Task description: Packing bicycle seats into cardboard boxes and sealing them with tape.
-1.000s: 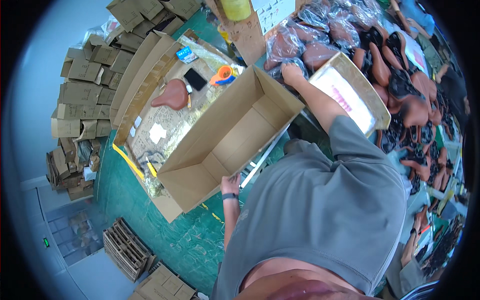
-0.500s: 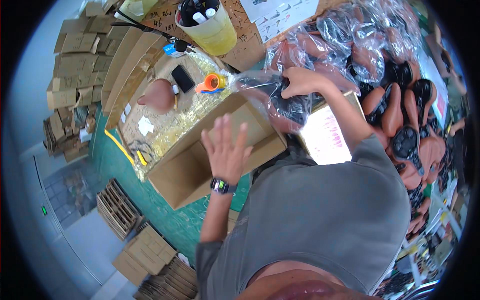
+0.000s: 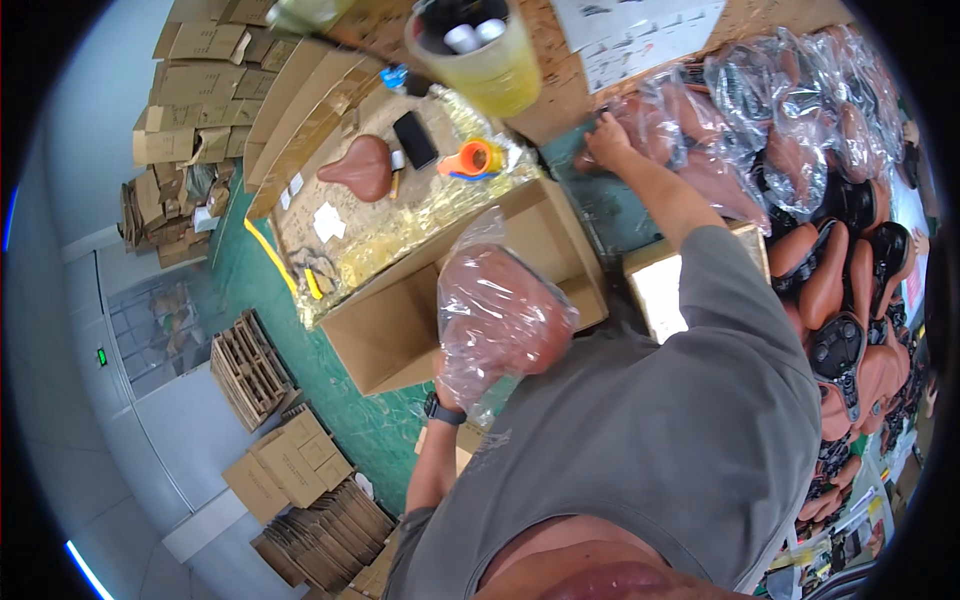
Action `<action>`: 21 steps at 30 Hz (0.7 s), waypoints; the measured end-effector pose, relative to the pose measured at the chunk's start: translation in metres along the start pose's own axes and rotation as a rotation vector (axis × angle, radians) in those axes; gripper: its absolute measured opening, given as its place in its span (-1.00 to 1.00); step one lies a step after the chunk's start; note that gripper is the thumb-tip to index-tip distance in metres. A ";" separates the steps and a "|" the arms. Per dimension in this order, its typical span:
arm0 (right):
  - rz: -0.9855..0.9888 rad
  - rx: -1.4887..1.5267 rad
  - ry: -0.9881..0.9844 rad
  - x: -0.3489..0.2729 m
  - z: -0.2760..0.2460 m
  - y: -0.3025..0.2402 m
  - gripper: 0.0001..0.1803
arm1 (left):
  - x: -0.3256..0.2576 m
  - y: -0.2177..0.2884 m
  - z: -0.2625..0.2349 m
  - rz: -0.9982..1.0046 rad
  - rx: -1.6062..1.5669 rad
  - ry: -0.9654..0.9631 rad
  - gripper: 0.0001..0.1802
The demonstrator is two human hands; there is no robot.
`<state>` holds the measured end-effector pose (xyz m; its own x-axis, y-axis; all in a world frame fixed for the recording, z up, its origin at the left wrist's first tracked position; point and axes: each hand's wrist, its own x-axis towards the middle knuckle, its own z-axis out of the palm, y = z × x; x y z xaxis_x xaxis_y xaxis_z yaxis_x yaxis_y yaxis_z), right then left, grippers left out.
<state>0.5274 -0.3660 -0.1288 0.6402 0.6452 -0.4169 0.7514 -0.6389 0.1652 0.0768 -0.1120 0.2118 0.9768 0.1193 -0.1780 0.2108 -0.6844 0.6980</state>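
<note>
My left hand (image 3: 452,385) grips a brown bicycle saddle in a clear plastic bag (image 3: 497,312), held over the open cardboard box (image 3: 400,320) in front of me. The hand itself is mostly hidden behind the bag; a dark watch shows on the wrist. My right hand (image 3: 606,140) reaches far forward and rests on another bagged brown saddle (image 3: 650,125) at the near edge of a pile of bagged saddles (image 3: 790,110).
A bare brown saddle (image 3: 362,167), a black phone (image 3: 414,139) and an orange tape roll (image 3: 478,158) lie on the bench. A yellow bucket (image 3: 485,55) stands behind. Unbagged saddles (image 3: 840,300) lie at right. Flat cartons (image 3: 190,80) and wooden pallets (image 3: 250,365) sit left.
My left hand, empty and open half a second ago, now holds the bagged saddle over the box. My right hand has let that saddle go and reached out to the pile.
</note>
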 end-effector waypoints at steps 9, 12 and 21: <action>0.337 0.569 0.697 -0.169 -0.185 -0.028 -0.07 | -0.071 -0.217 -0.100 0.000 0.275 0.151 -0.26; 0.341 0.799 0.727 -0.215 -0.306 -0.121 -0.06 | -0.059 -0.333 -0.114 -0.507 -0.304 -0.162 -0.45; 0.127 1.080 -0.213 0.022 -0.143 -0.528 0.03 | -0.046 -0.701 0.007 -1.169 -0.220 -0.522 -0.72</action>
<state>0.1677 0.0452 -0.0969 0.5842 0.5300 -0.6146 0.0815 -0.7918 -0.6053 -0.1164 0.3573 -0.2742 0.0907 0.2349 -0.9678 0.9730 -0.2281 0.0358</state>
